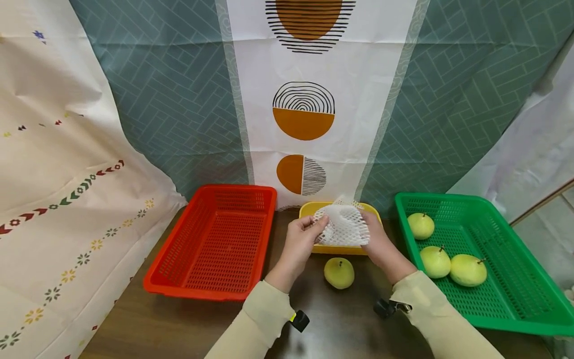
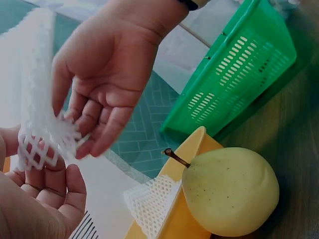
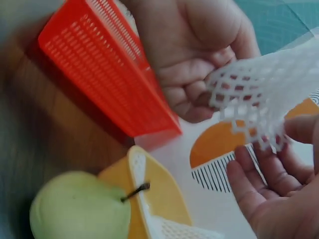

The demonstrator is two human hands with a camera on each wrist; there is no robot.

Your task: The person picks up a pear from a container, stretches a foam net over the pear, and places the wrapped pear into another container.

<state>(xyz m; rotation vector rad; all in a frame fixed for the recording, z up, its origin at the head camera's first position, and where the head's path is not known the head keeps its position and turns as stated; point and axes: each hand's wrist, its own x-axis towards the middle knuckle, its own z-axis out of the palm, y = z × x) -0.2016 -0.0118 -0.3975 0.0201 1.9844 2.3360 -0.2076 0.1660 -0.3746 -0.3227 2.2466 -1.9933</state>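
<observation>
Green slotted plastic basket (image 1: 529, 327): right side, three yellow-green pears (image 1: 436, 262) inside.
Red slotted plastic basket (image 1: 233, 249): left side.
Yellow plastic bin (image 1: 341, 250): between them, loose white foam netting (image 2: 152, 201) in it.
Left hand (image 1: 301, 239), right hand (image 1: 375, 237): each pinches a white foam-mesh sleeve (image 1: 347, 227) between thumb and fingers.
Sleeve step: apparently opening it; the next move likely calls for a widened mouth.
Single yellow-green pear (image 1: 339, 273): on the dark wooden table (image 1: 148, 324), untouched, below the fingers, just before the bin.
</observation>
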